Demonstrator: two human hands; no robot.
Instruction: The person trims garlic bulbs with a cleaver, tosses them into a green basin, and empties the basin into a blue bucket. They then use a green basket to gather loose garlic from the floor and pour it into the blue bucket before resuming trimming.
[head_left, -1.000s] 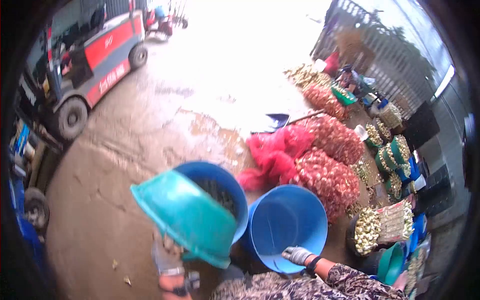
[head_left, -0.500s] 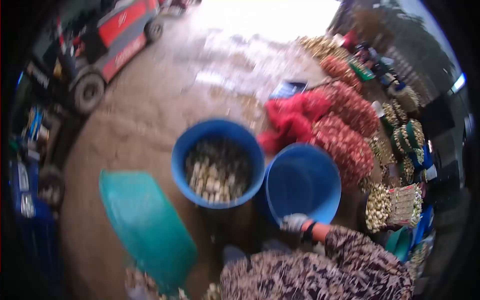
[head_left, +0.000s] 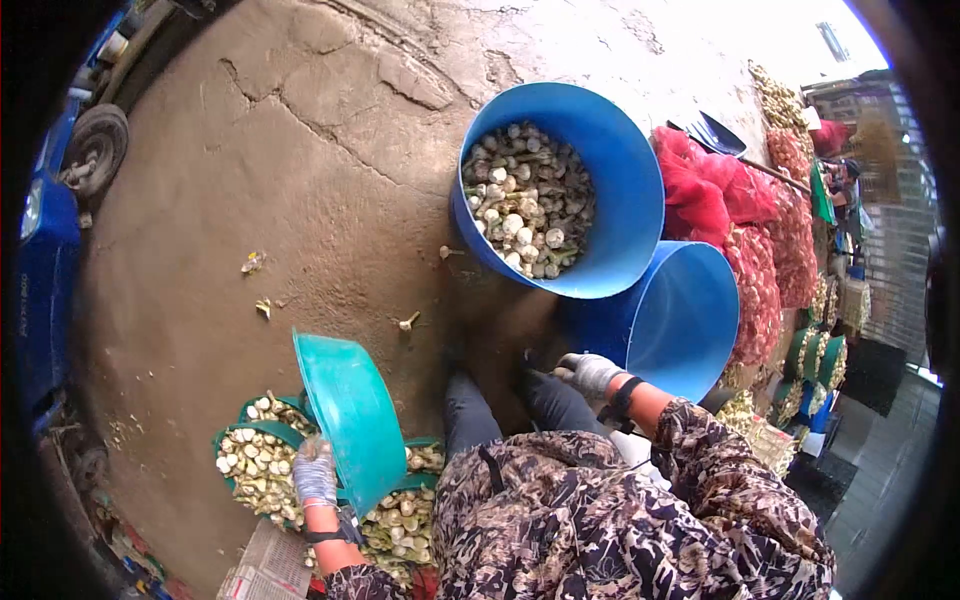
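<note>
My left hand [head_left: 316, 472], in a pale glove, grips the edge of a green plastic basin [head_left: 352, 415] tilted on its side. Under and around the basin lie garlic bulbs [head_left: 262, 455] in green containers. My right hand [head_left: 590, 374], also gloved, is curled in front of my legs, close to the left side of a blue tub [head_left: 685, 310]; nothing shows in its fingers. Behind that stands another blue tub [head_left: 620, 150], with many garlic bulbs [head_left: 520, 205] inside.
Red mesh sacks [head_left: 765, 285] are piled to the right, near a dark blue shovel [head_left: 718, 135]. Garlic containers [head_left: 815, 360] line the far right. A blue vehicle [head_left: 45, 270] stands at the left. Loose garlic pieces [head_left: 408, 321] lie on the concrete floor [head_left: 220, 200].
The view has tipped downward, and the red forklift has left it. My left hand now shows on the basin. My right hand has come off the nearer blue tub's rim.
</note>
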